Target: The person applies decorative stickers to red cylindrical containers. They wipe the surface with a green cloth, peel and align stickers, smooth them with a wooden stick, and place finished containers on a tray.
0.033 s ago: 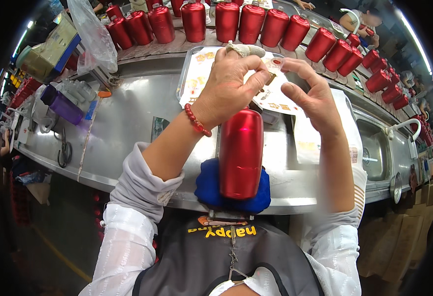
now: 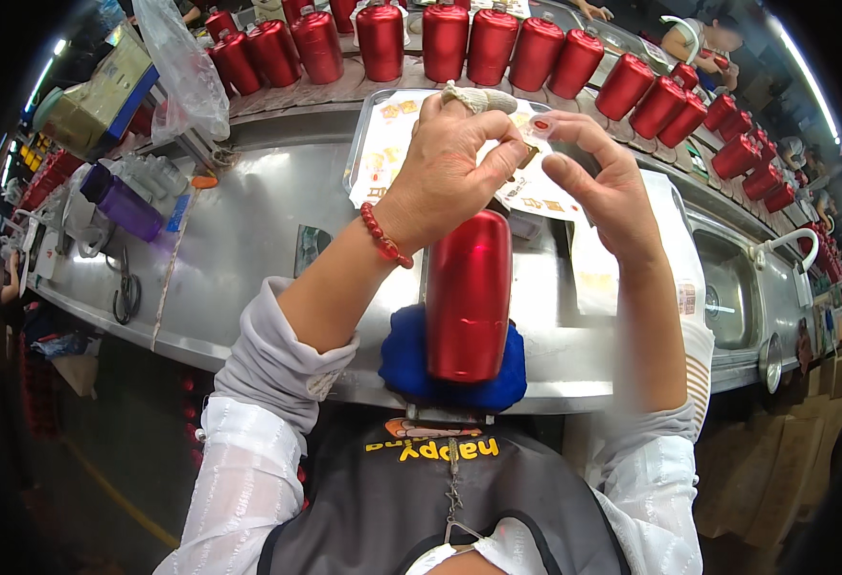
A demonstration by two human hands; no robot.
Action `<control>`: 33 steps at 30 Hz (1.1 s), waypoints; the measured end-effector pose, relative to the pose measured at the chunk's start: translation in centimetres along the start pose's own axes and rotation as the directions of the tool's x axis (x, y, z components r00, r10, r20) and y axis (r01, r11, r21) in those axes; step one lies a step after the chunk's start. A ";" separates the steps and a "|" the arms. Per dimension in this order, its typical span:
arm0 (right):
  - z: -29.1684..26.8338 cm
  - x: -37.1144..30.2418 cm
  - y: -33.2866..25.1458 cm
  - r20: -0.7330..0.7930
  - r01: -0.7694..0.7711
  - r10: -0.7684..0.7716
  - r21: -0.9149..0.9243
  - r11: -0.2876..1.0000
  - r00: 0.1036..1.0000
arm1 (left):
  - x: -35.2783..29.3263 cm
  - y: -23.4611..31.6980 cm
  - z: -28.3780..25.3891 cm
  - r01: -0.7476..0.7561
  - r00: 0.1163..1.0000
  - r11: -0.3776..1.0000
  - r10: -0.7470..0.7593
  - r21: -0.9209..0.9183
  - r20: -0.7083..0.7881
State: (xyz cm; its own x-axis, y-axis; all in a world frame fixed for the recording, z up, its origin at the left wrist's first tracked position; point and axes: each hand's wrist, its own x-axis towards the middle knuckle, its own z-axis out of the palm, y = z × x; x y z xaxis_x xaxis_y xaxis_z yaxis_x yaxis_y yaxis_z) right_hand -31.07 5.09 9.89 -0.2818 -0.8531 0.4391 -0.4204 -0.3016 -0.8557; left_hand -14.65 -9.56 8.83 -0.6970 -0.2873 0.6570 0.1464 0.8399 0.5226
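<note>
A glossy red metal bottle (image 2: 469, 297) lies lengthwise on a blue cushion (image 2: 402, 359) at the near edge of the steel table (image 2: 248, 249). Above it, my left hand (image 2: 454, 168), with a red bead bracelet and a white cloth cot on one finger, pinches a small gold-coloured label (image 2: 528, 153). My right hand (image 2: 603, 182) meets it, thumb and forefinger pinched on a tiny clear sticker with a red spot (image 2: 541, 125). Both hands hover over a metal tray (image 2: 368, 144) that holds sheets of labels.
A row of several red bottles (image 2: 445, 43) lines the back of the table. At the left are a purple bottle (image 2: 128, 206), scissors (image 2: 126, 292), a plastic bag (image 2: 186, 72) and a cardboard box (image 2: 104, 91). A sink (image 2: 727, 287) lies at the right. Another person (image 2: 699, 38) works beyond.
</note>
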 end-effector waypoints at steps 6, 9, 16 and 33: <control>-1.4 -1.6 -1.6 -0.007 0.185 -0.196 -0.294 0.938 0.981 | -4.7 4.5 -1.7 -0.009 1.000 0.992 0.011 0.129 -0.012; -3.1 -3.0 -2.3 0.019 0.153 -0.160 -0.422 0.894 0.987 | -10.8 9.4 -2.5 -0.044 0.960 0.995 0.019 0.086 0.278; -3.0 -6.4 -4.3 0.057 0.141 -0.131 -0.547 0.825 0.990 | -19.0 6.2 0.6 0.053 0.989 0.975 -0.081 0.216 0.126; 2.7 -5.9 -4.7 0.217 0.074 -0.017 -0.257 0.964 0.976 | -18.0 5.2 1.1 0.112 0.989 0.987 -0.122 0.113 0.088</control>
State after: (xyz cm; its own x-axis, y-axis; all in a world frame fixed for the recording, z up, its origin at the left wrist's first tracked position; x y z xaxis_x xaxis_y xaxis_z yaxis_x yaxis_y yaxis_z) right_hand -25.09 10.38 10.54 -0.0810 -0.9199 0.3838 -0.6477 -0.2441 -0.7218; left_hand -2.13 0.49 -0.92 -0.7689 -0.3459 0.5378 -0.0129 0.8493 0.5278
